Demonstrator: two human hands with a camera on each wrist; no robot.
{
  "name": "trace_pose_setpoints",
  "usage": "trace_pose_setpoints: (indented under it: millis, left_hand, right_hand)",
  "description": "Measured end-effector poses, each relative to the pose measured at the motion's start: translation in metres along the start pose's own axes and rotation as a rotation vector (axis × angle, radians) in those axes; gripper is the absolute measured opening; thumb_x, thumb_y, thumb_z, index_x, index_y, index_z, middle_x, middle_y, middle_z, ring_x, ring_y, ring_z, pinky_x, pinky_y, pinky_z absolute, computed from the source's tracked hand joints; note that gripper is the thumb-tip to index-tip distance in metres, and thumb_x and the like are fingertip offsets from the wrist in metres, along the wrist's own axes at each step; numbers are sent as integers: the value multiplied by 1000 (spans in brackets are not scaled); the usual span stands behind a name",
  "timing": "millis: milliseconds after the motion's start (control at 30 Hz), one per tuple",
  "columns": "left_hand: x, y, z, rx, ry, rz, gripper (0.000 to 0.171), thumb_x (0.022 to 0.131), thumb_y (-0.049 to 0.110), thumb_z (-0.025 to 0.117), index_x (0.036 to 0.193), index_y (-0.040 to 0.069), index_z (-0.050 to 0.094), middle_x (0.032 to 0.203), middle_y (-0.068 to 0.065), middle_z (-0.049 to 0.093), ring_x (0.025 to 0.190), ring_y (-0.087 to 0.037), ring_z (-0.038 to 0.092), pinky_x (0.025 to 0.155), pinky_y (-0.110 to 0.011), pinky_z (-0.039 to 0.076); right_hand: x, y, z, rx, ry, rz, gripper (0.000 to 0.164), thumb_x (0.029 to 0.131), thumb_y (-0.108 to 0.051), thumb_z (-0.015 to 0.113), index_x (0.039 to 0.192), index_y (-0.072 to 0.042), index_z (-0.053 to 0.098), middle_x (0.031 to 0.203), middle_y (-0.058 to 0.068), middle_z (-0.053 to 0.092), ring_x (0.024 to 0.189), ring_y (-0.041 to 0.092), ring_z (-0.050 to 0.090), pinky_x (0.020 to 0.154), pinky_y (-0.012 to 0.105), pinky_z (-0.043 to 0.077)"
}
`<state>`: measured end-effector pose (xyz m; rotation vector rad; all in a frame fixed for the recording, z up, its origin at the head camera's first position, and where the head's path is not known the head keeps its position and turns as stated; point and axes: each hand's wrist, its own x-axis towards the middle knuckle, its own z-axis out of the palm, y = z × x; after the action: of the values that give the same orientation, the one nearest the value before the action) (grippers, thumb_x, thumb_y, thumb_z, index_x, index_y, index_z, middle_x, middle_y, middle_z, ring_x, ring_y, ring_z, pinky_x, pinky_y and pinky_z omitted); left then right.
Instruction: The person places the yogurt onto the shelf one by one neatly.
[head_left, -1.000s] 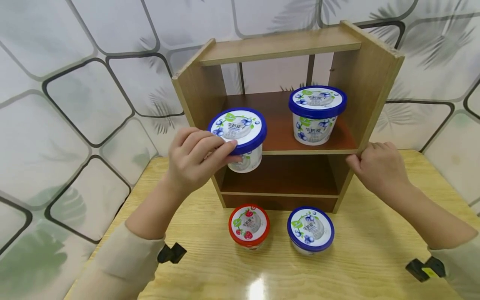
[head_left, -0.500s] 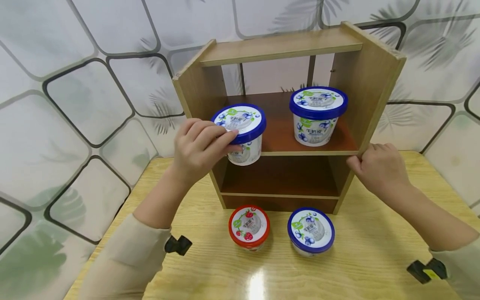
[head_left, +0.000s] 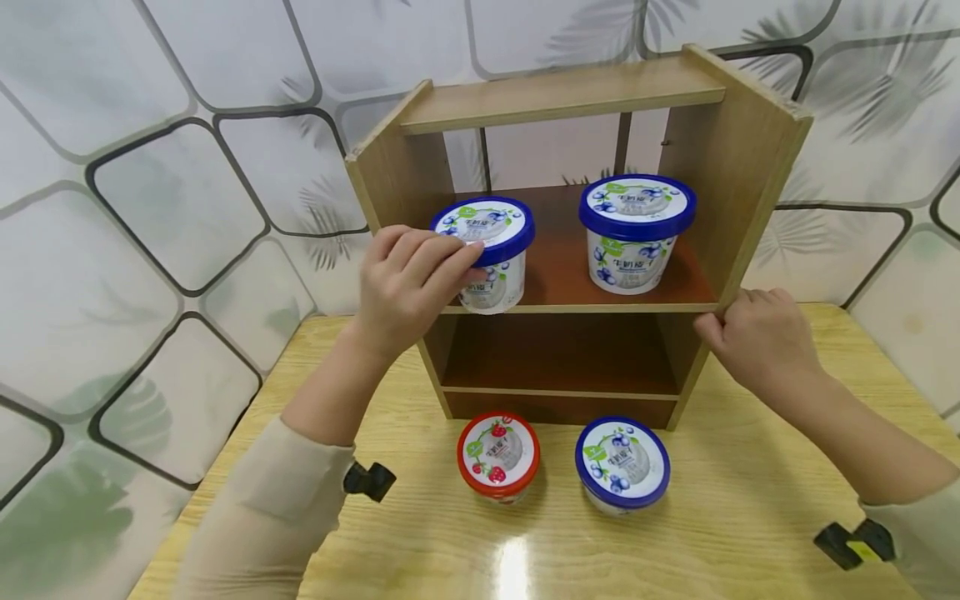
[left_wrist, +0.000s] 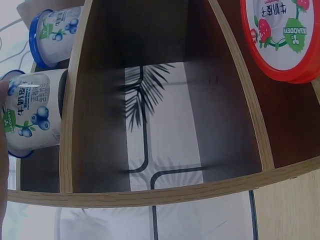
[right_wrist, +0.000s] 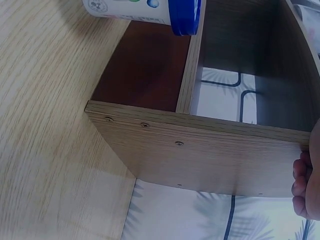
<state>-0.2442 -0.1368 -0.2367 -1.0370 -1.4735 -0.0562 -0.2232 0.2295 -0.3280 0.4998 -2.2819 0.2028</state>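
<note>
My left hand (head_left: 412,279) grips a blue-lidded tub with blueberry pictures (head_left: 495,279), fingers over the lid and thumb at its side. This tub is at the front left of the middle shelf of a small wooden shelf unit (head_left: 581,92). In the left wrist view, the base of the held tub (left_wrist: 37,112) is at the shelf board; whether it touches is unclear. A second blue-lidded tub (head_left: 630,262) stands upright on that shelf's right side. My right hand (head_left: 761,337) holds the front edge of the unit's right side panel (head_left: 765,167), fingers outside it.
On the wooden table (head_left: 390,542), in front of the unit, sit a red-lidded strawberry tub (head_left: 501,454) and another blue-lidded tub (head_left: 622,462). The unit's lower compartment (head_left: 558,350) opens to the front. A patterned wall covering (head_left: 165,192) rises behind.
My left hand has moved the tub upward, slightly right and in toward the middle shelf, and the tub is now more level. My right hand stays at the side panel.
</note>
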Motion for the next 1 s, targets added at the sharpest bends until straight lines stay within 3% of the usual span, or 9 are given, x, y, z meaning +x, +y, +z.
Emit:
trace_pose_setpoints:
  millis: [233,600,1000]
  left_hand:
    - [-1,-2,8,16,16,-18,23,82,23,73,96,6,68,87,-7,68,77,-23,63,69,-37,48]
    - [-3,-5,15,27,-25,-71,20,85,22,70,96,5,68,88,-10,68,81,-25,64,71,-37,48]
    - [-5,-7,18,53,-36,-77,21,86,24,68,97,7,68,89,-8,67,80,-23,62,73,-39,45]
  right_hand:
    - [-1,2,2,1,7,0,42,84,-24,38,45,-9,32,44,8,35,41,30,37,46,39,29]
    - [0,0,1,2,15,-10,43,85,-26,35,47,-7,33,44,9,36,40,29,37,45,38,28]
    - [0,0,1,9,7,1,43,85,-25,37,47,-6,34,44,9,36,40,29,37,45,38,28]
